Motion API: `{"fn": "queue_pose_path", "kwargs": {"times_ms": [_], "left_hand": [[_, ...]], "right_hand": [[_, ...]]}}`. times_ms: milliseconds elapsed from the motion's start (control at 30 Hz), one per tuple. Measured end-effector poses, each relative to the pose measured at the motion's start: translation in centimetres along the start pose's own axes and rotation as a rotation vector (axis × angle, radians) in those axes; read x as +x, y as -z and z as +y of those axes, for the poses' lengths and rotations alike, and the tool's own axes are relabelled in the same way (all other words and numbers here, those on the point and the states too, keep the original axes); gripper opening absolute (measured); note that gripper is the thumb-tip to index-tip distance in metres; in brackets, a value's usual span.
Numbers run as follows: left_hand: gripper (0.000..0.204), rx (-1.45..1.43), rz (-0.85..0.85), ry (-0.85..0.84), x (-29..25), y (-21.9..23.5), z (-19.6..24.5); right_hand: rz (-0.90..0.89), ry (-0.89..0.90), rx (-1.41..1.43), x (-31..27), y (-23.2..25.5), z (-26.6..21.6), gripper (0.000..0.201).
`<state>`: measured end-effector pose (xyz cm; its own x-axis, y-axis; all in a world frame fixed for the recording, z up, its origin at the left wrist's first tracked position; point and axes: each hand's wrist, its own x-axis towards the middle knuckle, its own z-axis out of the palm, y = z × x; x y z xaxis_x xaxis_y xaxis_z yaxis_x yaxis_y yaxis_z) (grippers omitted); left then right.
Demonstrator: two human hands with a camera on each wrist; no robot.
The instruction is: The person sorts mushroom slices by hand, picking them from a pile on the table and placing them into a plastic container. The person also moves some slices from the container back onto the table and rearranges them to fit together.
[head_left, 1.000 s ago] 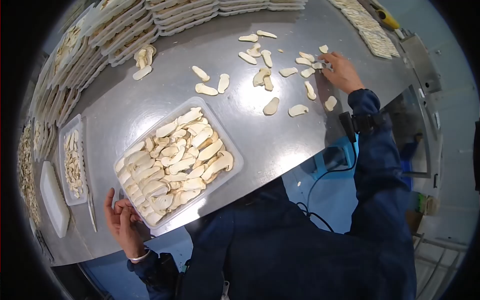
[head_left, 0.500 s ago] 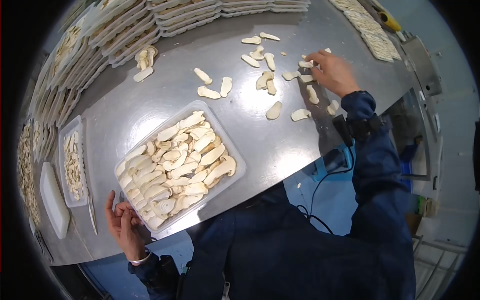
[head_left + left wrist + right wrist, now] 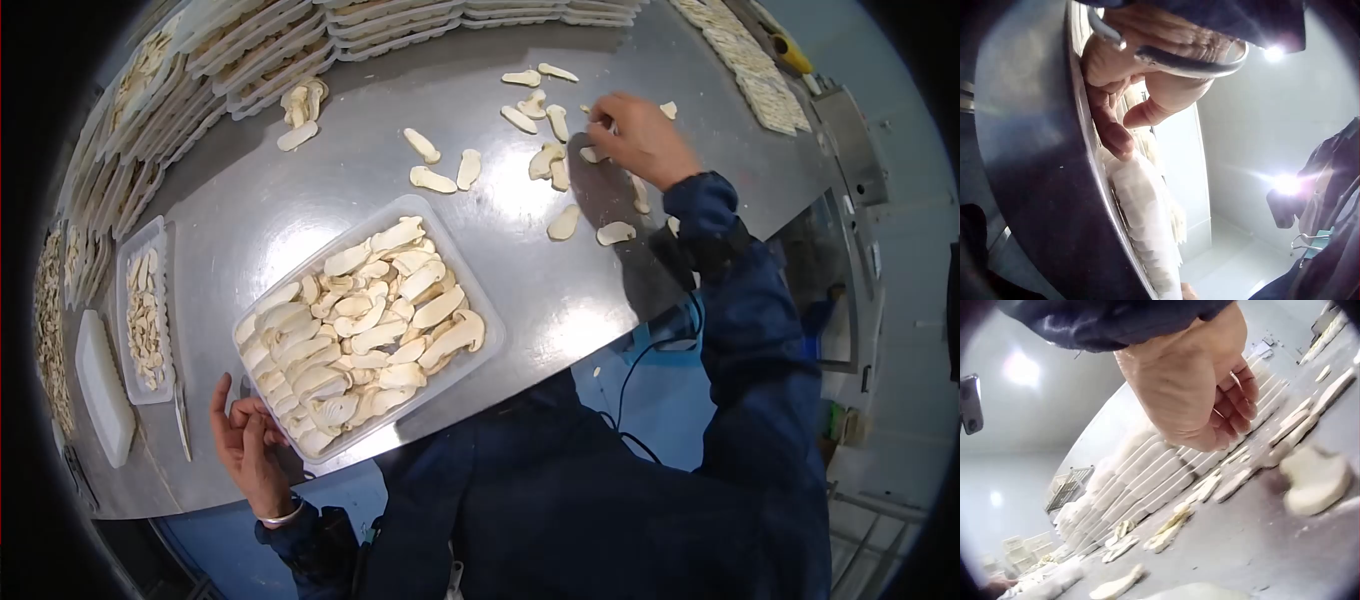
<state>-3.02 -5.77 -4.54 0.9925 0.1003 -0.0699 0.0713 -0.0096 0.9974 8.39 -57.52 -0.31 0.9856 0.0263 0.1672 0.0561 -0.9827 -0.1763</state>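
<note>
The steel table (image 3: 360,110) bears mushroom slices (image 3: 563,223) at upper right, best pinched lightly; we cannot tell what the half-curled right hand (image 3: 645,140) holds; the left hand (image 3: 250,445), loosely bent, touches the lower-left tray (image 3: 494,325).

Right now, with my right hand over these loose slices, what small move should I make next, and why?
I'd probably lower your right hand and pinch the slice beside its fingertips. That hand looks empty, the slice seems close, and your left hand is already at the tray.
</note>
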Motion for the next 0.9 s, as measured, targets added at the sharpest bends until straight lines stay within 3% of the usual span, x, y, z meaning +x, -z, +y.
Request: {"fn": "queue_pose_path", "kwargs": {"times_ms": [167,400,600,900], "left_hand": [[0.052,0.006,0.012,-0.004,-0.1,-0.1,0.2],[0.053,-0.001,-0.012,-0.016,0.0,-0.1,0.1],[0.052,-0.008,-0.011,-0.021,0.1,0.0,0.1],[0.051,-0.008,-0.014,-0.020,0.1,0.1,0.0]], "right_hand": [[-0.091,-0.145,-0.097,2.4,-1.6,-3.1,0.034],[0.055,0.006,-0.080,2.0,-2.7,-1.5,0.017],[0.127,0.144,-0.221,1.4,-2.2,-1.6,0.017],[-0.049,0.091,-0.042,1.3,-1.9,0.0,0.020]]}}
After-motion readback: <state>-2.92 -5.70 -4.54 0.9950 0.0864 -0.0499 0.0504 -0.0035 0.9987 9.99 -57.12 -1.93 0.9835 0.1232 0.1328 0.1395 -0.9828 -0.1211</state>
